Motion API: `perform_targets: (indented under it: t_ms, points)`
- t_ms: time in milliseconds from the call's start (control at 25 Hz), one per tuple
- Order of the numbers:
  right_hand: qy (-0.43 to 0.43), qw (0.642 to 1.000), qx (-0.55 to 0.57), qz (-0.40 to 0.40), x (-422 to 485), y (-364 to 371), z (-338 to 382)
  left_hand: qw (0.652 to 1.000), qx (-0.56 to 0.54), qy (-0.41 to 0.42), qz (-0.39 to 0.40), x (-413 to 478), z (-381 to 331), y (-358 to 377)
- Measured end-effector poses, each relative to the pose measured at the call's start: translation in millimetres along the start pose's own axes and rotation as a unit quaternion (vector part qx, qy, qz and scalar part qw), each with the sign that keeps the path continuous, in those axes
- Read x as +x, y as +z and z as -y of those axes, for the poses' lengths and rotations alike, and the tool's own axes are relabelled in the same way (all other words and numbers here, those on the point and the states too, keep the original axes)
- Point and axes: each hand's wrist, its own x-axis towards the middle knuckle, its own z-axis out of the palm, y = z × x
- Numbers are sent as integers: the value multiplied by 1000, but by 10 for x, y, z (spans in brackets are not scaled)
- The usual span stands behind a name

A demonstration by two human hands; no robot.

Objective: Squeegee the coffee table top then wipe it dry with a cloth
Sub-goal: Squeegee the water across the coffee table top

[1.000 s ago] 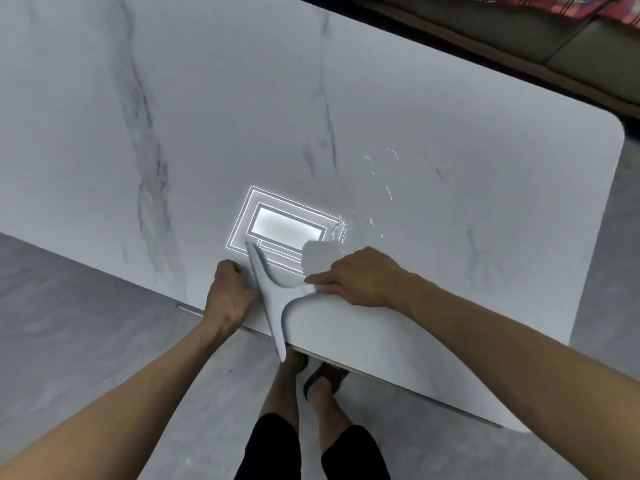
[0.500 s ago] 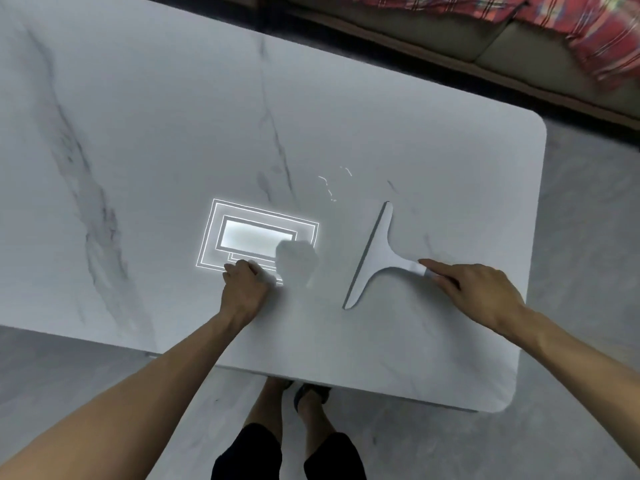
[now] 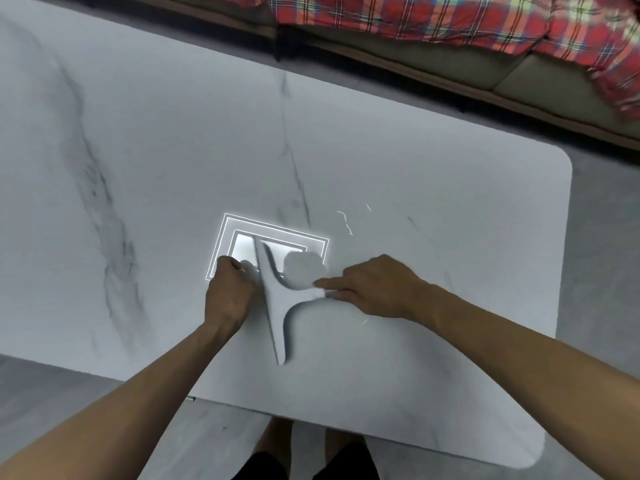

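The white marble coffee table top fills most of the head view. A white T-shaped squeegee lies flat on it near the front edge, its blade running front to back. My right hand grips the end of the handle from the right. My left hand is closed in a fist on the table, touching the blade's left side. A small pale wad, apparently the cloth, shows at its fingers. Thin water streaks glint to the right of the blade.
A bright rectangular light reflection lies under the blade's far end. A sofa with a red plaid blanket runs along the table's far side. My feet stand at the front edge on grey floor.
My right hand has pulled the squeegee leftward across the table, from right of the light reflection up against my left fist. The left hand has stayed in place.
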Motion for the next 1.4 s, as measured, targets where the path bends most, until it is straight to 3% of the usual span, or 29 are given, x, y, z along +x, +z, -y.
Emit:
perform_targets:
  t_ms: [120,240,400,680,840,1000,1160,1200,1280,1400]
  points:
    - [-92,994,-34,38,383,94,24,1000,-9,-20,4,127,77,-40]
    - [-93,995,-31,35,460,88,-207,1000,-3,-25,14,118,19,44]
    - [-2,1000,13,-19,150,-80,-817,1000,20,-11,17,94,-335,280]
    - [197,979,35,-25,-936,-262,-1804,992,63,82,73,101,-1037,827]
    - [272,959,58,-56,-1299,-404,-1986,990,98,26,95,164,-1306,1078]
    - [325,917,165,-161,-685,-692,-2125,980,144,-2,138,252,-1332,1112]
    - [389,866,250,-192,338,-908,-2196,959,220,13,181,238,-1412,1080]
    - [399,861,252,-190,467,-921,-2166,955,255,26,146,283,-1407,1131]
    - [401,868,230,-179,475,-871,-2056,918,355,74,162,287,-1341,1211]
    - [393,889,186,-144,-22,-641,-1791,884,430,127,135,281,-1346,1172]
